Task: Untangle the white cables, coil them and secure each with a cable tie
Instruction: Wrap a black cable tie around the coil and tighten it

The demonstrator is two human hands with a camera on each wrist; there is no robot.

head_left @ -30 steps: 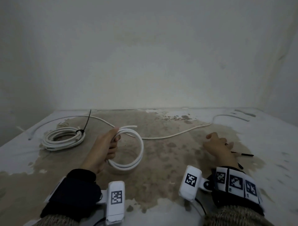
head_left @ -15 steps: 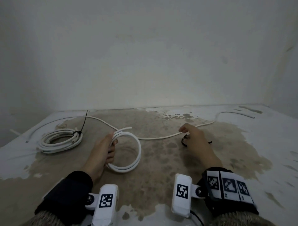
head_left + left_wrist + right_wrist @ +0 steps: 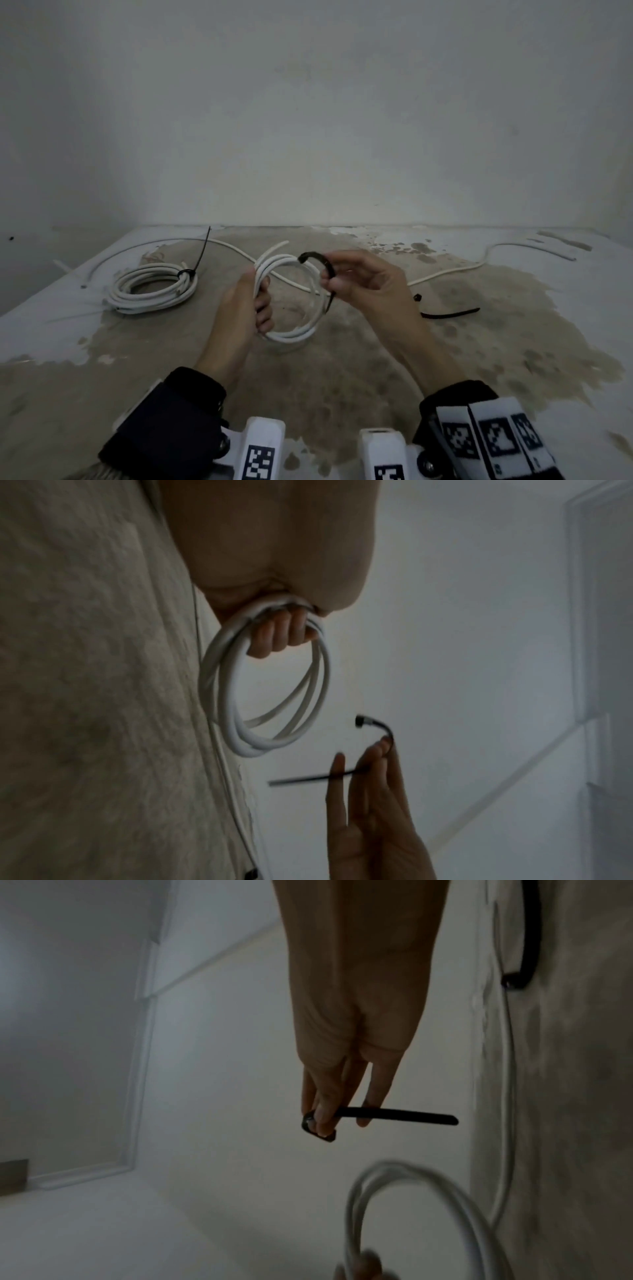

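Tie meets coil, mid-counter.
Right hand (image 3: 363,281), up from the counter's right side, now pinches a black cable tie (image 3: 318,263) beside the white cable coil (image 3: 294,301) gripped in the left hand (image 3: 239,308).

Right hand (image 3: 363,284) has left the table's right side and come up beside the coil (image 3: 291,301), now pinching a black cable tie (image 3: 317,262) w/ its head curved toward the coil top. Left hand (image 3: 245,305) has lifted the coil nearer centre. A 2nd black tie (image 3: 448,312) now lies uncovered on the table.
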